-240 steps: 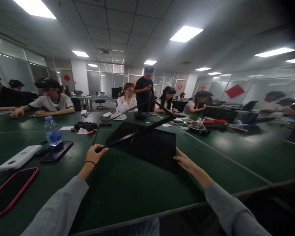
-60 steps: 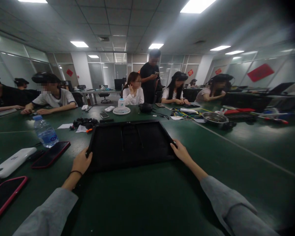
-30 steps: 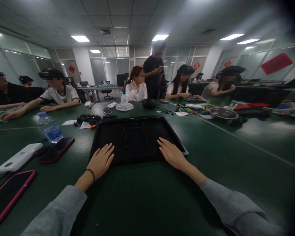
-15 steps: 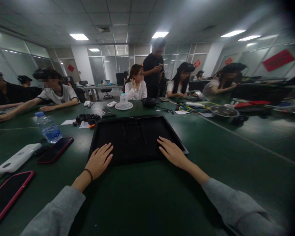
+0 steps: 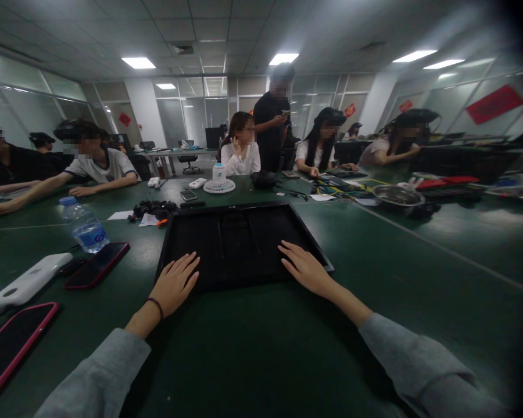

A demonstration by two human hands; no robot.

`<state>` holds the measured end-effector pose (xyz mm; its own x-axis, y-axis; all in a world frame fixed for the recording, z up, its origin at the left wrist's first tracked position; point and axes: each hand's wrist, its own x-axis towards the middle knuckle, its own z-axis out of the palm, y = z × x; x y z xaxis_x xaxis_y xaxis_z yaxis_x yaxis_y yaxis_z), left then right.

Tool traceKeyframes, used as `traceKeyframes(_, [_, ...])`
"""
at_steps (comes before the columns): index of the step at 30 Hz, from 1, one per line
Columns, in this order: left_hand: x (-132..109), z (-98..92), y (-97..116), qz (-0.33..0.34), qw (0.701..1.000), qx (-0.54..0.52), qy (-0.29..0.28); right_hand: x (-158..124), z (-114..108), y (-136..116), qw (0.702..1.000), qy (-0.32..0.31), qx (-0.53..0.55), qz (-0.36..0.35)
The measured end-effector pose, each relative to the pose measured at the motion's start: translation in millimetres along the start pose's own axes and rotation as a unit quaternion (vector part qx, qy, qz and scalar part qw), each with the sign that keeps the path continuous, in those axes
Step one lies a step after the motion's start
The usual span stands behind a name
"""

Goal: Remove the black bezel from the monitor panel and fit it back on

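Note:
A black rectangular panel (image 5: 239, 255) with a raised rim, looking like a monitor laid flat, lies on the green table in front of me. Thin lines show in its dark middle; I cannot tell whether they are parts or reflections. My left hand (image 5: 175, 283) rests over its near left corner, fingers stretched out and a dark band round the wrist. Over the near right side lies my right hand (image 5: 305, 269), palm down with fingers apart. Neither hand grips anything.
To the left are a water bottle (image 5: 85, 226), a dark phone (image 5: 98, 266), a white device (image 5: 30, 278) and a red-edged phone (image 5: 17, 348). Beyond the panel stand a small fan (image 5: 219, 181) and black cables (image 5: 153, 209). A metal bowl (image 5: 398, 197) sits right. Several people surround the table.
My hands and the panel stay in place; the view shifts very slightly. Across the table at right, a person's hands have moved apart and down toward the tabletop.

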<state>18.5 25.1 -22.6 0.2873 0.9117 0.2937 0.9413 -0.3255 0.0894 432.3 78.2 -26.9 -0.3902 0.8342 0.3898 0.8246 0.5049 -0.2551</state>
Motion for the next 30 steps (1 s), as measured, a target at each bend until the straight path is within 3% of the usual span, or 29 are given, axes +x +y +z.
traceKeyframes(11, [0.3, -3.4, 2.5, -0.005, 1.000, -0.006, 0.023, 0.9, -1.6, 0.6, 1.000, 0.025, 0.010, -0.014])
traceKeyframes(14, [0.3, -9.8, -3.4, -0.045, 0.994, -0.003, 0.095, 4.2, -4.6, 13.3, 0.995, 0.098, 0.019, -0.021])
traceKeyframes(17, [0.5, -14.6, -19.7, -0.128, 0.973, 0.008, 0.190, 5.9, -11.0, 37.9, 0.977, 0.211, -0.022, 0.033])
traceKeyframes(20, [1.3, -10.9, -39.6, -0.220, 0.959, -0.005, 0.178, 4.5, -12.1, 67.5, 0.951, 0.277, -0.053, 0.126])
traceKeyframes(23, [3.1, -0.2, -55.7, -0.282, 0.952, -0.080, 0.084, 2.8, -5.4, 89.6, 0.955, 0.212, 0.030, 0.206])
traceKeyframes(25, [4.6, 7.0, -64.4, -0.307, 0.943, -0.115, 0.054, 2.8, -0.6, 96.6, 0.953, 0.156, 0.101, 0.238])
traceKeyframes(30, [5.8, 15.8, -91.0, -0.310, 0.923, -0.207, 0.098, 0.3, -2.5, 93.7, 0.950, 0.111, 0.195, 0.218])
